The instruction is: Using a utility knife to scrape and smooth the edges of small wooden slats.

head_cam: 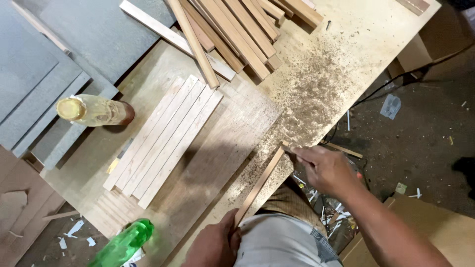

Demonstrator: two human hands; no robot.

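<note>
A thin wooden strip point(261, 181) lies along the near edge of the workbench point(346, 44), slanting from my waist up to the right. My left hand point(213, 244) grips its near end at the bottom of the view. My right hand point(324, 168) is closed on a small tool pressed against the strip's far end; the tool is mostly hidden by my fingers. Sawdust point(311, 94) is spread over the bench just beyond that end.
Several flat slats point(166, 138) lie side by side mid-bench. A pile of longer wooden strips point(232, 29) sits at the top. A yellow-capped bottle point(94, 111) stands at left, a green bottle point(123, 244) at the near edge. Grey boards point(44, 64) lie left; cardboard box point(445, 232) right.
</note>
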